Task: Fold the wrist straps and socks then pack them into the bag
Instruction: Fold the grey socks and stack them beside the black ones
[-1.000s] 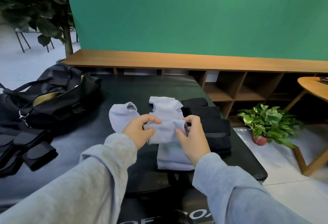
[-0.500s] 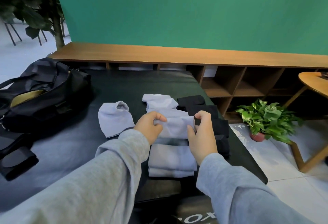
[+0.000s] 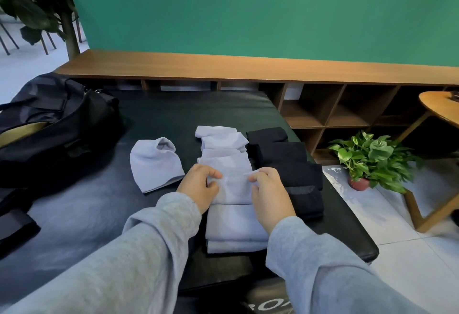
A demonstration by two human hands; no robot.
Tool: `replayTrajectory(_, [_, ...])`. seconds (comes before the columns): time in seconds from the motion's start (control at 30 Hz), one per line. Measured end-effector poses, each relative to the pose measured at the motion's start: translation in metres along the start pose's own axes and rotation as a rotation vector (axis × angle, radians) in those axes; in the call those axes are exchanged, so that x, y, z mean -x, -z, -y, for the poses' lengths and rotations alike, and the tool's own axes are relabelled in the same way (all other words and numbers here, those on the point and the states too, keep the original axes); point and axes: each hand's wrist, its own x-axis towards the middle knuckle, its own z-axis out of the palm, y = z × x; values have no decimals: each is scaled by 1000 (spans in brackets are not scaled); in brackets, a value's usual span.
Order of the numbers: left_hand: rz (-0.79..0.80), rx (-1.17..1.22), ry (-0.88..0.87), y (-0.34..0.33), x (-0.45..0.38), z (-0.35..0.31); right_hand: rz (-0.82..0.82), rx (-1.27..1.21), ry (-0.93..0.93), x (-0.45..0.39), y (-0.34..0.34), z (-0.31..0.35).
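Socks in pale lilac are lying in a row running away from us, and we are working on the one between our hands (image 3: 233, 184). Our left hand (image 3: 198, 187) is pinching its left edge and our right hand (image 3: 270, 194) is pinching its right edge, fingers curled into the cloth, hands a little apart with the fabric stretched between them. To fold well, we are judging that both edges should be kept level and the cloth taut, so the crease is landing square over the folded pile (image 3: 236, 229) just below our wrists. A loose sock (image 3: 155, 162) is waiting just left of our left hand, the black socks (image 3: 293, 164) are sitting just right of our right hand, and the bag (image 3: 49, 124) is lying open, well off to the left.
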Motion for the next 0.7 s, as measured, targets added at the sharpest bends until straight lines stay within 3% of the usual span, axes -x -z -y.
replayTrajectory(0.1, [16, -10, 19, 0, 0, 2, 53, 32, -33, -2, -4, 5])
replayTrajectory(0.3, [25, -77, -19, 6, -2, 1, -9, 454, 72, 0, -3, 11])
replayTrajectory(0.4, [16, -238, -135, 6, -2, 5, -18, 453, 172, 4, -3, 20])
replayTrajectory(0.5, [11, -371, -166, 5, -1, 8, 89, 400, 220, 11, -11, 29])
replayTrajectory(0.6, [-5, -364, -154, 4, 0, 11, 141, 416, 142, 15, -23, 33])
replayTrajectory(0.7, [-130, -282, -224, 5, 4, 16, 105, 469, 90, 14, -32, 40])
